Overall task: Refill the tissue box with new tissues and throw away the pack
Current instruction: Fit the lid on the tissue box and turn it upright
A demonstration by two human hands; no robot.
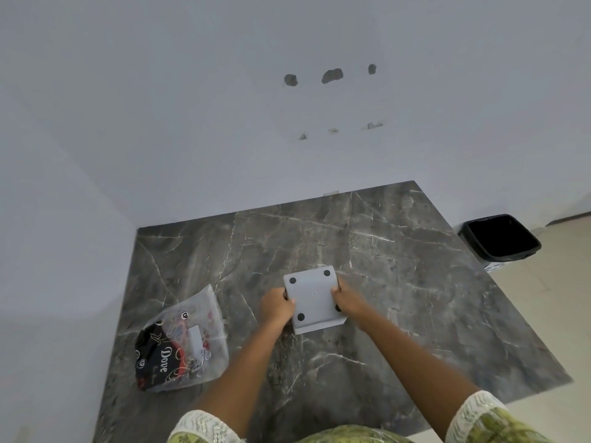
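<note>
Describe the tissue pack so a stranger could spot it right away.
Start at the dark marble table. On its left side, apart from the grey box that both hands hold, lies the pack: a crinkled clear plastic wrapper with a black, red-patterned end reading Dove.

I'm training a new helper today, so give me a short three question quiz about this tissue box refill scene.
1. True or false: the square grey plastic tissue box is upside down, its black rubber feet facing up.
2. Which hands grip the box? A) left only B) right only C) both
3. Where is the black-lined waste bin?

Key:
1. True.
2. C: left hand and right hand.
3. On the floor beyond the dark marble table's far right corner; the clear printed plastic tissue pack lies on the left.
</note>
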